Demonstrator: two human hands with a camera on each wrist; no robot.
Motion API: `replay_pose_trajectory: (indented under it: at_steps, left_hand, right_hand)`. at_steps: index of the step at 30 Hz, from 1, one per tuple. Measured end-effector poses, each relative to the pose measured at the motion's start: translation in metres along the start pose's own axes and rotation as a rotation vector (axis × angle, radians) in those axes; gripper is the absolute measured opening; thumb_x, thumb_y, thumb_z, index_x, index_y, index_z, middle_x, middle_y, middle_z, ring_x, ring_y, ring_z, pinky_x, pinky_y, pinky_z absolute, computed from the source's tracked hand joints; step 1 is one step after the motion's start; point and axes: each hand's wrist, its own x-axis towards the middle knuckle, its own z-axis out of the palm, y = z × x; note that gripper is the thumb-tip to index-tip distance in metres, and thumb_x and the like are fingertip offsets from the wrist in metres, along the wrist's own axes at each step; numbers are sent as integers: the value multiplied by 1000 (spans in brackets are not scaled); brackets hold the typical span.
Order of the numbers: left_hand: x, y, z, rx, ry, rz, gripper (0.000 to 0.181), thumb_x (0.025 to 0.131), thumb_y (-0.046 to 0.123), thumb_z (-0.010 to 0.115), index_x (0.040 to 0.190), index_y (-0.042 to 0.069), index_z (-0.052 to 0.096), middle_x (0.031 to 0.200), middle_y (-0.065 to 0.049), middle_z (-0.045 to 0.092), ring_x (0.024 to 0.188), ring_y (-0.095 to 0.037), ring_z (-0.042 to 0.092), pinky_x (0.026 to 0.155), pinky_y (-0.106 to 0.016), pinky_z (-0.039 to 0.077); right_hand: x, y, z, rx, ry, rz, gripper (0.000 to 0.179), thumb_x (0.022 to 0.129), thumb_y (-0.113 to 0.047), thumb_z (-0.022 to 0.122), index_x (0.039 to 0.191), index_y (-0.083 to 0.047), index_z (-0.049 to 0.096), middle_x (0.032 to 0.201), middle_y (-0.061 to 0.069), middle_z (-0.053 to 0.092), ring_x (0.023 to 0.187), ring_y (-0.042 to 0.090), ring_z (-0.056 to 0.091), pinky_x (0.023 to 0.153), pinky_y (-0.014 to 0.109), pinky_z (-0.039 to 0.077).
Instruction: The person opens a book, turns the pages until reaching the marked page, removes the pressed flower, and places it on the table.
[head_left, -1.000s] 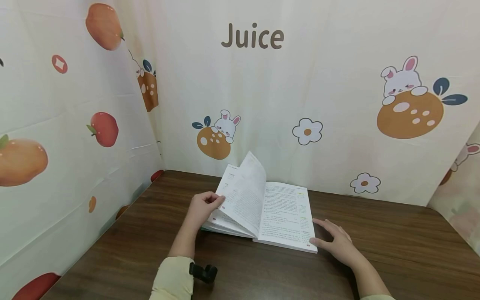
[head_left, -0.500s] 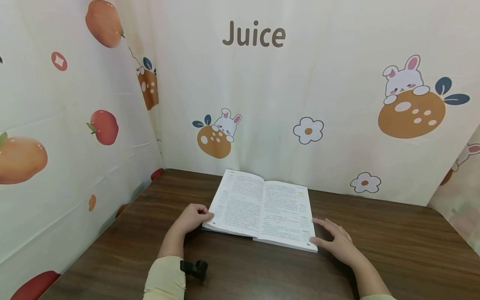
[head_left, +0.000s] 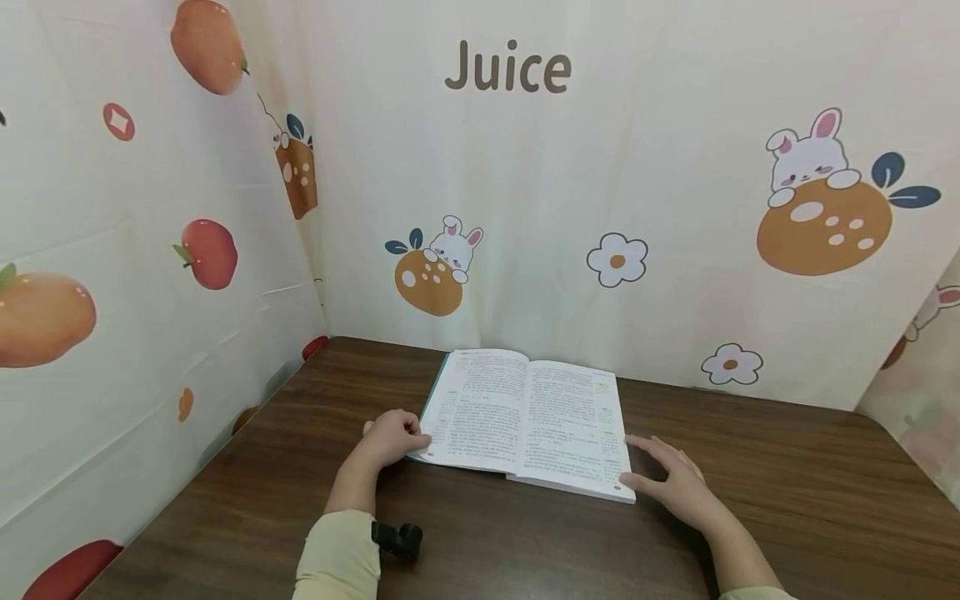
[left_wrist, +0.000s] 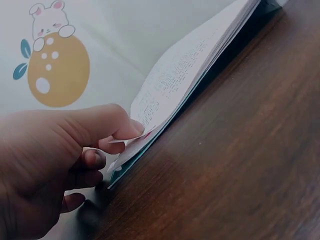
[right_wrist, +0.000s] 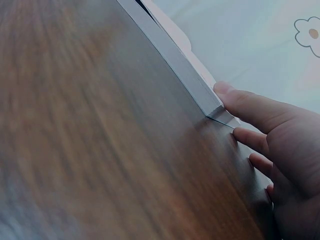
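An open book (head_left: 566,425) with printed white pages lies on the table, its teal cover showing along the left edge. At its lower left corner, my left hand (head_left: 392,437) pinches a page (left_wrist: 172,82) between thumb and index finger. The left wrist view shows that page's corner slightly lifted, with the other fingers loosely curled below. My right hand (head_left: 675,487) rests at the book's lower right side. In the right wrist view its thumb (right_wrist: 225,89) touches the corner of the thick page block (right_wrist: 185,75), and the fingers extend beside the edge, near the tabletop.
The brown wooden table (head_left: 525,542) meets a pale printed curtain (head_left: 525,167) right behind the book. Another curtain wall (head_left: 150,183) borders the left side. A black camera mount (head_left: 397,540) is strapped at the left sleeve.
A raised page was carried left and laid down, so the left side went flat. The left hand followed to the lower left corner, then shifted slightly right. The right hand stayed put.
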Motion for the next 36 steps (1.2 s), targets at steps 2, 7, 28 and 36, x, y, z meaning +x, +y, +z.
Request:
replay_pose_trajectory:
  at_steps: [2, 7, 28, 36]
  left_hand:
    - [1, 1, 0, -5, -1, -4, 24, 79, 25, 71, 66, 12, 55, 66, -2, 50, 65, -17, 46, 75, -42, 24]
    - [2, 8, 5, -33, 55, 80, 21, 76, 17, 73, 81, 11, 53, 73, -3, 49, 75, -19, 44, 73, -39, 28]
    - [-27, 118, 98, 162, -131, 606, 33, 93, 20, 47, 125, 20, 58, 134, 6, 50, 131, -11, 34, 108, -54, 13]
    - [-26, 119, 99, 206, -149, 621, 38, 91, 42, 53, 124, 24, 59, 135, 8, 47, 132, -13, 31, 103, -64, 10]
  right_hand:
    - [0, 0, 0, -1, -2, 4, 69, 78, -48, 67, 133, -11, 48, 140, 24, 37, 132, 48, 17, 98, 68, 3]
    - [0, 1, 1, -9, -1, 11, 70, 78, -49, 67, 133, -11, 48, 140, 24, 37, 132, 47, 18, 98, 68, 4]
    - [0, 2, 3, -1, 23, -47, 62, 79, -45, 68, 129, -12, 52, 136, 20, 45, 132, 45, 22, 100, 65, 5]
    - [1, 5, -1, 8, 6, -60, 59, 80, -43, 67, 129, -12, 53, 137, 22, 43, 132, 46, 20, 99, 66, 5]
